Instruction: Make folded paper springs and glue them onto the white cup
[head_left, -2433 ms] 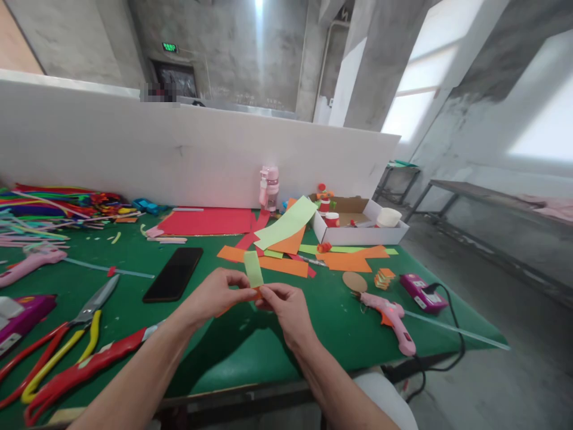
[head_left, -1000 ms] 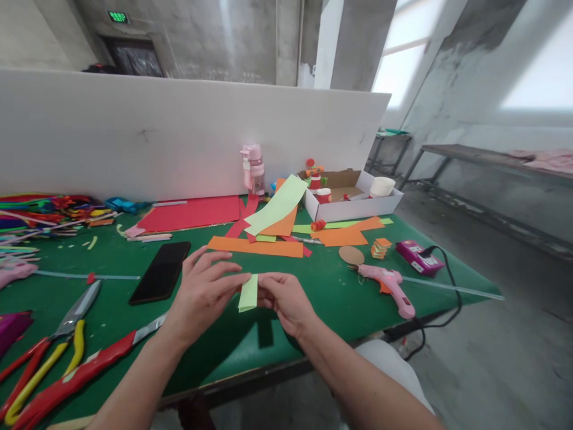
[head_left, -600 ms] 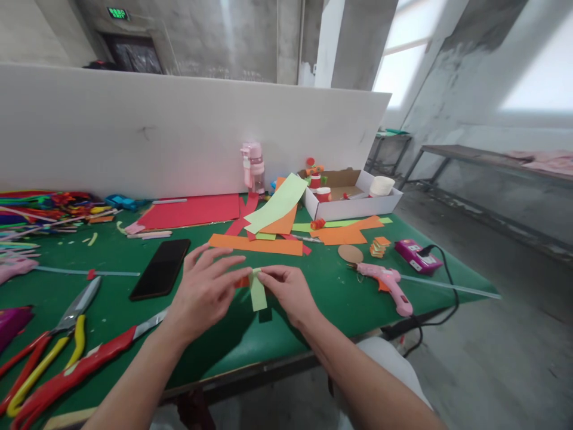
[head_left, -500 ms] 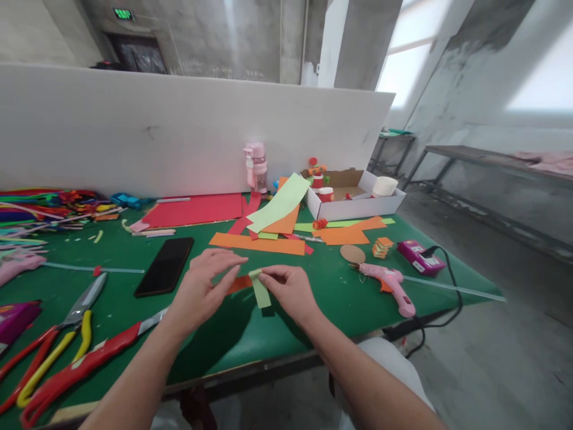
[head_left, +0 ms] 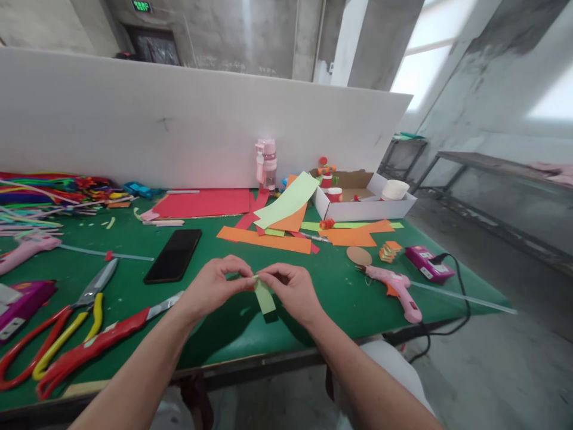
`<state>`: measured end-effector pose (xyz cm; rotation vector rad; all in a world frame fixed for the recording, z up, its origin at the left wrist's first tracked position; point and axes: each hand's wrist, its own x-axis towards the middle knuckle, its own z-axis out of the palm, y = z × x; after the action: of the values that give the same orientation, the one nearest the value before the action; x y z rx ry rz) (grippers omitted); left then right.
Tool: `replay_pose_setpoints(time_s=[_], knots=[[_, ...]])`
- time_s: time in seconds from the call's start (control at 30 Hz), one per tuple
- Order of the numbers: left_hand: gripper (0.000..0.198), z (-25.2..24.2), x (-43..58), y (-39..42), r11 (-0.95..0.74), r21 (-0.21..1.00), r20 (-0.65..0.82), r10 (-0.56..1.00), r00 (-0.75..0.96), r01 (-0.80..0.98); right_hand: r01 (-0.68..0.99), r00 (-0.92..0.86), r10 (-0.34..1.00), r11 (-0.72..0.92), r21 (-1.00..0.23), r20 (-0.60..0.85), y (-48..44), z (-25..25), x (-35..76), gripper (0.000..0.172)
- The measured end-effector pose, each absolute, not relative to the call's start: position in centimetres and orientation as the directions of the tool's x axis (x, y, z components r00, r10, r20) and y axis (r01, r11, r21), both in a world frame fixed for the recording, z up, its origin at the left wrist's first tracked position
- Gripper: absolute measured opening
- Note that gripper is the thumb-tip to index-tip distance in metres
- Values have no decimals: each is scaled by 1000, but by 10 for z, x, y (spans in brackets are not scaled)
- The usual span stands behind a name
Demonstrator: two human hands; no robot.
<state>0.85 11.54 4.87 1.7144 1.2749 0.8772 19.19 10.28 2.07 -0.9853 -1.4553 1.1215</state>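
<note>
Light green paper strip (head_left: 265, 295), pinched at its top end between the fingertips of left hand (head_left: 213, 286) and right hand (head_left: 292, 288) (both closed on it), dangling just above green table (head_left: 331, 292); black phone (head_left: 173, 255) beyond, leftward.

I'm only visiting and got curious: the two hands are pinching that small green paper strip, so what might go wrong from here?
The left hand and right hand both pinch one end of the light green paper strip; pulling apart could tear or crease it. The pink glue gun lies near the right hand, a black cord beside it trailing off the table; a snag might drag it. Red-handled scissors beside the left forearm could nick it.
</note>
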Motion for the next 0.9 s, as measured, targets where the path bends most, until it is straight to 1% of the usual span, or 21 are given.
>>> replay_pose_setpoints(time_s=[0.1,0.17,0.23,0.3,0.33,0.37,0.43,0.5,0.57,0.67,0.73,0.77,0.83,0.87,0.9], knots=[[26,48,14,115,-75,958,4,969,249,278,65,-127,949,297,-953,288,102,24,192,17],[28,48,17,114,-3,977,-42,977,208,214,12,-126,965,232,-973,229,105,25,191,19],[32,47,19,115,64,995,-72,993,91,82,-171,-128,988,59,-983,82,108,24,190,28],[38,48,24,115,84,987,-95,992,-79,-136,-401,-109,992,-97,-911,-57,111,23,189,36],[41,48,28,114,78,967,-116,982,-149,-241,-482,-99,991,-131,-866,-95,112,23,188,38],[44,48,32,113,74,943,-144,970,-195,-325,-526,-94,990,-138,-839,-103,112,24,186,38],[49,48,44,110,94,897,-207,952,-224,-431,-537,-98,994,-96,-838,-51,109,25,180,40],[51,45,57,105,122,862,-260,940,-223,-492,-533,-76,997,-31,-846,11,105,26,172,42],[51,41,68,100,131,839,-287,931,-226,-529,-546,3,1000,13,-838,14,102,26,166,38],[49,34,76,95,147,849,-283,938,-200,-508,-563,77,995,-3,-826,-56,104,25,165,33],[45,31,71,97,123,904,-217,957,-192,-409,-578,89,993,-15,-816,-81,106,25,168,32],[43,30,66,99,74,946,-144,968,-204,-315,-586,89,992,-19,-810,-87,107,26,171,32],[36,28,52,105,-84,995,72,971,-228,-47,-602,85,991,-30,-798,-101,108,27,176,34],[32,28,44,108,-175,979,194,956,-221,100,-609,78,991,-42,-792,-113,108,28,179,35],[28,28,37,110,-269,934,316,930,-190,236,-614,68,990,-59,-787,-127,108,30,181,36]])
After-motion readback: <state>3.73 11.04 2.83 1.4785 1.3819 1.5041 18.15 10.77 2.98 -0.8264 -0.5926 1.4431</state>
